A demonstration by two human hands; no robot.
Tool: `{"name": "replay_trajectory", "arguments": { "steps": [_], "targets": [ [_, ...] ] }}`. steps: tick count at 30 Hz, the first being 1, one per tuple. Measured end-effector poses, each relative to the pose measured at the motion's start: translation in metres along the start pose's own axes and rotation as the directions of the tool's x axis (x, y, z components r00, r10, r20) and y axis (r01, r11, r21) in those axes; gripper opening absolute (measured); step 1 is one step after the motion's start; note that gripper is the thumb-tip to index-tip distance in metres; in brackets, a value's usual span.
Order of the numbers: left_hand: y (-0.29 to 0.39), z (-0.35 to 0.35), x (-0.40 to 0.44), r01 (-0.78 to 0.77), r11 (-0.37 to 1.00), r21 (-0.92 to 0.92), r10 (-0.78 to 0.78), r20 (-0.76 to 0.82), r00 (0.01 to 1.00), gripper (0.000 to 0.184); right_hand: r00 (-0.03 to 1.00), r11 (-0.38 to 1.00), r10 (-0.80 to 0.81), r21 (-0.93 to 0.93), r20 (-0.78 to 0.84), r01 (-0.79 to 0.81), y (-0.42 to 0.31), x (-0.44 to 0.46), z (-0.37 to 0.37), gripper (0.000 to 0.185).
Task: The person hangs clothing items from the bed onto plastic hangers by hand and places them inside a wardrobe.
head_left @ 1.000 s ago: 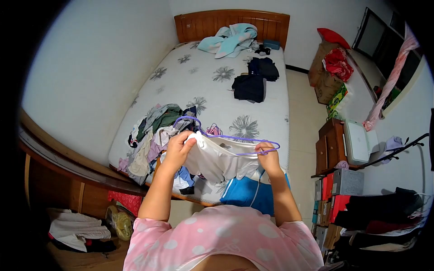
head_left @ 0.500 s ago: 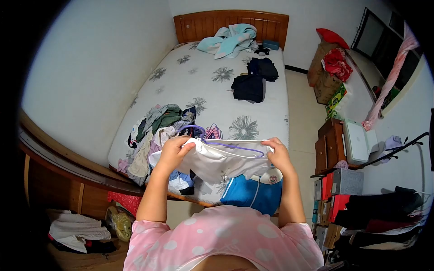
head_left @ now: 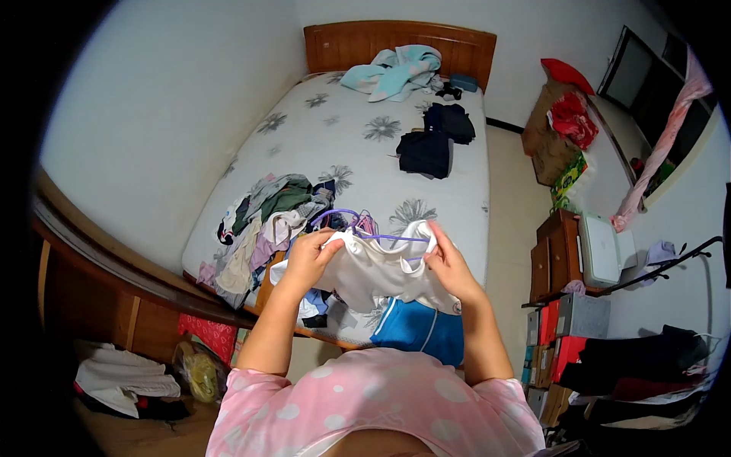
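A white garment (head_left: 381, 268) hangs between my two hands above the near end of the bed. My left hand (head_left: 308, 263) pinches its left edge beside the hook of a purple hanger (head_left: 388, 237). The right part of that hanger lies inside the garment's opening. My right hand (head_left: 449, 266) is closed on the garment's right edge, fingers upright along the cloth. Below the garment lies a blue garment (head_left: 419, 332) with a light stripe. Behind my left hand is a heap of mixed clothes (head_left: 266, 221). Pink hangers (head_left: 367, 223) lie just beyond the purple one.
Folded dark clothes (head_left: 425, 154) lie on the bed (head_left: 304, 160), with a light-blue blanket (head_left: 396, 72) near the headboard (head_left: 403, 47). At the right stand a wooden cabinet (head_left: 554, 255), stacked boxes (head_left: 582, 314) and a rack (head_left: 670, 263). A plastic bag (head_left: 202, 375) is at lower left.
The hanger's right end has gone from outside the garment to inside its opening. My right hand let go of the hanger and now grips the cloth, nearer my left hand. The view has shifted slightly.
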State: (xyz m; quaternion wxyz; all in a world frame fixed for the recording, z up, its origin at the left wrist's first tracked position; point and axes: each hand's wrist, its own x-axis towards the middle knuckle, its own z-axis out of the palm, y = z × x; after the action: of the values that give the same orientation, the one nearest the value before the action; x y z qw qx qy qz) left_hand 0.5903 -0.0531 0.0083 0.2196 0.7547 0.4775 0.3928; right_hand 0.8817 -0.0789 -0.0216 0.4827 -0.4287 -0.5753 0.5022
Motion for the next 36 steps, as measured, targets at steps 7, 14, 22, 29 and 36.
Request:
{"name": "replay_trajectory", "arguments": {
  "steps": [7,14,22,29,36],
  "targets": [
    [-0.001,-0.004,-0.004,0.075,0.995,-0.063,-0.075,0.001,0.997,0.023,0.983,0.884,-0.157,-0.457,-0.097,0.096,0.005,0.000,0.002,0.033],
    [0.002,-0.005,-0.006,0.049,0.991,-0.121,-0.043,0.050,0.998,0.022,0.820,0.480,-0.570,-0.833,-0.057,0.275,-0.007,0.001,0.000,0.016],
    [-0.027,-0.012,-0.009,0.033,0.999,-0.010,-0.034,-0.149,0.988,0.020,0.807,0.695,-0.508,-0.696,-0.301,0.178,0.004,0.000,-0.015,0.011],
    [-0.072,-0.026,-0.021,0.092,0.995,0.047,-0.073,-0.309,0.948,0.022,0.773,0.789,-0.474,-0.593,-0.422,0.160,0.008,-0.001,-0.039,0.012],
    [-0.052,-0.028,-0.026,-0.069,0.891,0.450,0.219,-0.292,0.931,0.027,0.805,0.821,-0.450,-0.533,-0.386,0.204,-0.002,-0.003,-0.019,0.014]
  ]
}}
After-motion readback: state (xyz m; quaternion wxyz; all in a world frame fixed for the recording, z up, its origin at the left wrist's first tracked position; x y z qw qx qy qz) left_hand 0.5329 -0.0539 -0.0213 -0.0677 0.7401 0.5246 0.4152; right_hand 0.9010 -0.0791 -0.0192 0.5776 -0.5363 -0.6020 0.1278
